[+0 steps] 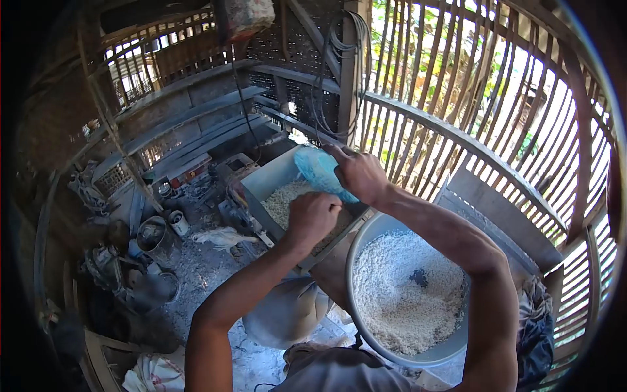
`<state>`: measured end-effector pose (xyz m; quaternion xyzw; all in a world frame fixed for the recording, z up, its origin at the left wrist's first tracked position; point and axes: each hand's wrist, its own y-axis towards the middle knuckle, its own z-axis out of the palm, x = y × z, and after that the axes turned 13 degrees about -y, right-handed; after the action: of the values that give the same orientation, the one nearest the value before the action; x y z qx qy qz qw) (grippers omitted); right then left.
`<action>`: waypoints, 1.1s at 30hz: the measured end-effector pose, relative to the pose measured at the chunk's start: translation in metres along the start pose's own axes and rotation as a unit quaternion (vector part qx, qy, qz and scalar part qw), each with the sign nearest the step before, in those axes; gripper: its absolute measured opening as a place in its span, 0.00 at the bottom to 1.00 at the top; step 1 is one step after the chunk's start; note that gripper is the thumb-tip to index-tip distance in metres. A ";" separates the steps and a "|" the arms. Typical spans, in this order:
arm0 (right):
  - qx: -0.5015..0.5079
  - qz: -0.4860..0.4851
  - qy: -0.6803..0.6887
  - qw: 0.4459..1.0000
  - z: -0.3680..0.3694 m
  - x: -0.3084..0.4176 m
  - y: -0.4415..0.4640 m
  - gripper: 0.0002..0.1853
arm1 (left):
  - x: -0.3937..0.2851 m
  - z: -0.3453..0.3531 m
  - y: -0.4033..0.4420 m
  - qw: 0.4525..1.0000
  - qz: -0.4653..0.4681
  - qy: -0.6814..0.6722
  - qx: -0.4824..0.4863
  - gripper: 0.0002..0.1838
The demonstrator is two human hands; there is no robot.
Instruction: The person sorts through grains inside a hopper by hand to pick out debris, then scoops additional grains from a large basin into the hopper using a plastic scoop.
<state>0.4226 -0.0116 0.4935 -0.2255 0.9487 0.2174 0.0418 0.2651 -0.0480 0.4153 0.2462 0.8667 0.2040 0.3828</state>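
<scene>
My right hand is closed on the edge of a turquoise plastic scoop, held tilted over a grey box-shaped hopper. Pale, whitish grain lies inside the hopper. My left hand hangs over the hopper's near side, just below the scoop, its fingers curled closed; what they hold, if anything, is hidden. Beneath my right forearm stands a large round grey basin holding a heap of white, crumbly grain with a dark patch near its middle.
A full sack sits between my body and the hopper. Metal cans and clutter line the dusty floor at left. A slatted wall rises on the right, and a cable hangs near the hopper.
</scene>
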 end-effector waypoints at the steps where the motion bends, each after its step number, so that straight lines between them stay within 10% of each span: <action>1: 0.008 0.016 0.016 1.000 -0.001 0.000 -0.003 0.26 | 0.003 -0.006 -0.002 1.000 -0.006 -0.004 0.005 0.05; 10: -0.174 0.219 0.311 0.908 -0.051 -0.056 -0.060 0.20 | 0.020 -0.038 0.000 0.995 -0.029 -0.091 -0.002 0.04; 13: -0.156 0.217 0.148 0.952 -0.083 -0.073 -0.130 0.20 | 0.028 -0.038 0.004 0.993 -0.013 -0.118 0.006 0.04; 18: 0.232 0.125 -0.172 0.949 -0.025 -0.032 -0.285 0.24 | 0.031 -0.033 0.008 0.986 -0.022 -0.164 0.035 0.06; 20: 0.456 0.139 -0.028 0.879 -0.006 0.007 -0.315 0.23 | 0.033 -0.029 0.009 0.985 0.002 -0.160 0.063 0.07; 23: 0.519 0.171 -0.035 0.837 -0.054 0.029 -0.281 0.25 | 0.025 -0.022 0.017 0.976 0.022 -0.206 0.070 0.07; 28: 0.109 0.114 0.106 0.982 -0.071 0.007 -0.207 0.32 | -0.003 -0.021 0.019 0.908 -0.090 -0.401 0.078 0.06; 33: -0.210 0.107 0.278 0.931 -0.051 0.056 -0.059 0.25 | -0.002 -0.021 0.018 0.830 -0.080 -0.546 0.078 0.09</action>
<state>0.3994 -0.1041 0.5067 -0.1774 0.8737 0.3431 -0.2958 0.2548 -0.0382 0.4396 0.2764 0.5465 -0.0636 0.7880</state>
